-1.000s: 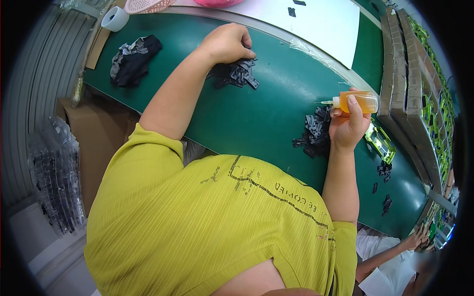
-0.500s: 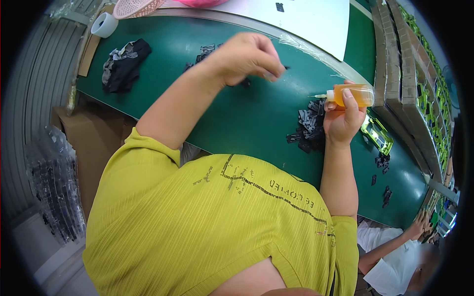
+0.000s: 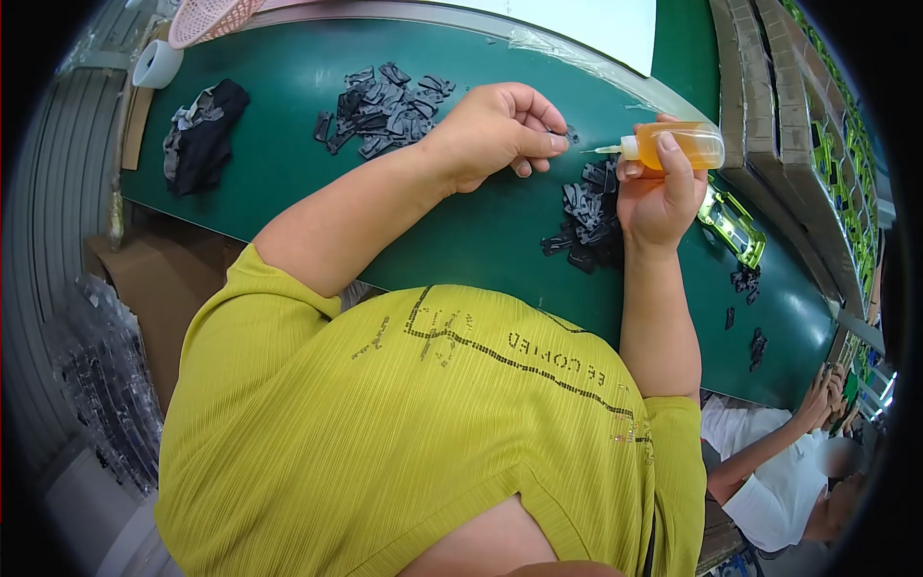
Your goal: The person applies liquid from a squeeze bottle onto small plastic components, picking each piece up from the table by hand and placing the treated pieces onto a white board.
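My left hand (image 3: 510,130) is closed in a pinch on a small black plastic part (image 3: 572,135), whose end shows past the fingertips. Wrapped in my right hand (image 3: 661,197) is a squeeze bottle (image 3: 685,146) of orange liquid, lying sideways. Its thin needle tip (image 3: 604,150) points left toward the small part, a short gap from it. Below the bottle, beside my right wrist, lies a pile of black plastic parts (image 3: 588,213). A larger pile of similar parts (image 3: 380,108) is spread behind my left forearm.
A dark cloth (image 3: 207,139), a white roll (image 3: 158,64) and a pink basket (image 3: 207,19) sit at the left. On the right are a bright green frame (image 3: 735,229), small black parts (image 3: 758,348) and stacked cardboard trays (image 3: 769,115). Another person (image 3: 769,471) works at lower right.
My left hand has moved right with the small part, closer to the needle tip. The larger pile behind it now shows more fully. The view has shifted slightly.
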Available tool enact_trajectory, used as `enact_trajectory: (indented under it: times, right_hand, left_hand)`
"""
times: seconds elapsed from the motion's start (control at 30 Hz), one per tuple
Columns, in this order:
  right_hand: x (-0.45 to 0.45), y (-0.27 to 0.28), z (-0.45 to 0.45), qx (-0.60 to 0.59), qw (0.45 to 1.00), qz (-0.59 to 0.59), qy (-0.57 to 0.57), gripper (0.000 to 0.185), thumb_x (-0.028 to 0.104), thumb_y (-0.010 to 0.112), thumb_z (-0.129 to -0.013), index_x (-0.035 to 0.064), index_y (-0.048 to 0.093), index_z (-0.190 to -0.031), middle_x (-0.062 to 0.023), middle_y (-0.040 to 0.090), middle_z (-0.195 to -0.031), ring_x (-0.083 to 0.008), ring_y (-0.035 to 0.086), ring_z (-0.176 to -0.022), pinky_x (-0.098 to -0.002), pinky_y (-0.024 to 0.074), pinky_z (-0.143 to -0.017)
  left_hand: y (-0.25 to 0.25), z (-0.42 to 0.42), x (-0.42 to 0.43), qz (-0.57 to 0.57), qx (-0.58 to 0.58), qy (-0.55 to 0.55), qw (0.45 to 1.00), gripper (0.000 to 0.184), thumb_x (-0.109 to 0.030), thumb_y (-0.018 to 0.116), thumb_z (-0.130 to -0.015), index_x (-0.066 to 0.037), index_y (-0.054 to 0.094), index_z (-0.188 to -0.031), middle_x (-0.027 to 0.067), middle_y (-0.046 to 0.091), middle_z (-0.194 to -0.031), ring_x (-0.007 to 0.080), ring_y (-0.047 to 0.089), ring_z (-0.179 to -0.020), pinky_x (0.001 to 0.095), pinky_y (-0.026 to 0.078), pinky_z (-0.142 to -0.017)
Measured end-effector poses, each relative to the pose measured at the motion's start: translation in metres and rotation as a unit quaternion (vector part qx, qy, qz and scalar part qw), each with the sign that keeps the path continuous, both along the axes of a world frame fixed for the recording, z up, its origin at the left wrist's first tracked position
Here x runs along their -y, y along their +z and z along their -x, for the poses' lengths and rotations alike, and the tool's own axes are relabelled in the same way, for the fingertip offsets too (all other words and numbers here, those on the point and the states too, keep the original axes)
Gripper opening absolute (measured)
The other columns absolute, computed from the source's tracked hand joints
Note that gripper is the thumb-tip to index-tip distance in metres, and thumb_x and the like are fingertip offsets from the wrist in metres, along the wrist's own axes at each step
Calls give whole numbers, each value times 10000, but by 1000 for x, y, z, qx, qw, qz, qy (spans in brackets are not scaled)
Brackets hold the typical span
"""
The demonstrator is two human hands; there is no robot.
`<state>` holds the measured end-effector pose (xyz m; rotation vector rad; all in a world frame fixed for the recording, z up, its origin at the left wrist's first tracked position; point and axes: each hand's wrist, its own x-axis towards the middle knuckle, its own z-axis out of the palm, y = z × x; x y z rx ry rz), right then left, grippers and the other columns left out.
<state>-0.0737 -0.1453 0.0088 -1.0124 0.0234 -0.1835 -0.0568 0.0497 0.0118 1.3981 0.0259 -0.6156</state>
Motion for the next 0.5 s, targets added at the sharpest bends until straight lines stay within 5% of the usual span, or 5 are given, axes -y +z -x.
enact_trajectory:
  times: [0.17, 0.5]
  right_hand:
    - [-1, 1, 2, 17, 1000, 19, -16, 275, 76, 615, -807, -30, 525, -1045, -123, 582, -794, -181, 550, -555, -262, 448, -479]
    - [2, 0, 0, 22, 999, 26, -32, 277, 81, 607, -814, -37, 521, -1049, -120, 572, -803, -185, 549, -573, -269, 453, -473]
  left_hand:
    - [-7, 2, 2, 6, 12, 8, 1000, 190, -40, 631, -851, 37, 582, -1018, 89, 622, -818, 107, 590, -663, 197, 459, -527]
    - [-5, 3, 0, 88, -62, -12, 994, 253, -13, 566, -879, 49, 553, -1123, 86, 598, -857, 154, 628, -733, 272, 572, -683]
